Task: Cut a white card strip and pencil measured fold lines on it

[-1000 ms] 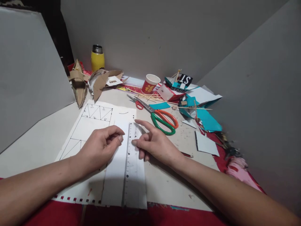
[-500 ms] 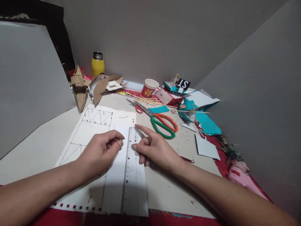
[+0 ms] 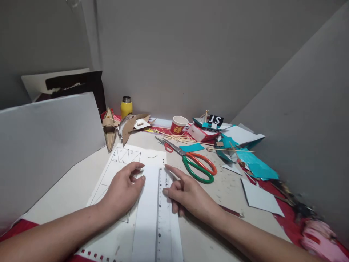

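A clear plastic ruler [image 3: 163,222] lies lengthwise on a strip of white paper [image 3: 147,218]. My right hand [image 3: 188,191] holds it near its far end, thumb on its face and index finger stretched to its far corner. The other fingers are curled at its right side. Left of the ruler, my left hand [image 3: 127,187] hovers or rests over the papers; I cannot tell whether it touches. Its thumb and index finger are apart with nothing between them. Beneath lies a punched-edge sheet [image 3: 109,178] with inked lines and triangles, partly hidden by my left hand and forearm.
Large scissors [image 3: 200,165] with green and orange handles lie beyond my right hand. Further back are thin wooden sticks [image 3: 177,138], a paper cup [image 3: 179,125], a yellow bottle [image 3: 126,108] and cardboard boat-like pieces [image 3: 109,133]. Teal scraps [image 3: 259,163] and a white card [image 3: 260,196] lie right.
The view has tilted upward, so the table things sit lower in the picture. My left thumb and index finger have spread apart. My right hand keeps its place on the ruler.
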Available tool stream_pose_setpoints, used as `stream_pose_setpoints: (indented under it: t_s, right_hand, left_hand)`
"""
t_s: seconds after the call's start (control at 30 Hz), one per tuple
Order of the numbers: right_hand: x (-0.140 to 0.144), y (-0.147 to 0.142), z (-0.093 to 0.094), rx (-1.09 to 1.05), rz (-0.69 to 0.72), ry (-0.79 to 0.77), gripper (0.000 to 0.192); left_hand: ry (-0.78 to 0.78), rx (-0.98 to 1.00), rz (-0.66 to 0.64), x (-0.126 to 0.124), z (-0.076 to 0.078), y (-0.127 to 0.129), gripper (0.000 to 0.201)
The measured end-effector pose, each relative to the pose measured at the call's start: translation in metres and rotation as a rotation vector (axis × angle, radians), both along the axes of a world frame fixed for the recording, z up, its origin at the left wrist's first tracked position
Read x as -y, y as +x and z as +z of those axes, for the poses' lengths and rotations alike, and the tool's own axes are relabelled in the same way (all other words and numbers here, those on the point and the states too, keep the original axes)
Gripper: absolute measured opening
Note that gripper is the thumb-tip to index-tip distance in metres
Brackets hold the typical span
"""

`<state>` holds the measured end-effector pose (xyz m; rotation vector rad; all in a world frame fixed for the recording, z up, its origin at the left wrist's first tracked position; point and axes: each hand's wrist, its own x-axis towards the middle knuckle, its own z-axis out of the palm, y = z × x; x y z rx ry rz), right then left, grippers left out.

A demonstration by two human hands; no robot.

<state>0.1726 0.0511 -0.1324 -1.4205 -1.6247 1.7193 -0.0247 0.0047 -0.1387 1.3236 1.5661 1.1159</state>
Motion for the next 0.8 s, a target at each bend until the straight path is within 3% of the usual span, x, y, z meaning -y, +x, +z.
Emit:
stream_pose_setpoints:
  t_s: [0.3, 0.4, 0.5, 0.63, 0.8]
  right_hand:
    - [-0.003, 0.0, -0.002, -0.05, 0.02, -0.033, 0.088]
    - [-0.003, 0.001, 0.001, -0.075, 0.02, -0.039, 0.09]
    - [-0.002, 0.003, 0.003, -0.094, 0.044, -0.03, 0.09]
    - [-0.002, 0.005, 0.004, -0.127, 0.069, -0.035, 0.092]
    - [-0.005, 0.014, 0.014, -0.271, -0.079, 0.071, 0.085]
  left_hand:
    - [-0.098, 0.249, 0.055, 0.001, 0.004, 0.004, 0.028]
    - [-0.157, 0.33, 0.081, -0.002, 0.007, 0.001, 0.039]
    - [-0.184, 0.411, 0.047, -0.003, 0.01, 0.001, 0.051]
    - [-0.214, 0.441, -0.008, -0.002, 0.013, 0.003, 0.051]
    - [-0.223, 0.43, -0.007, -0.003, 0.013, 0.001, 0.053]
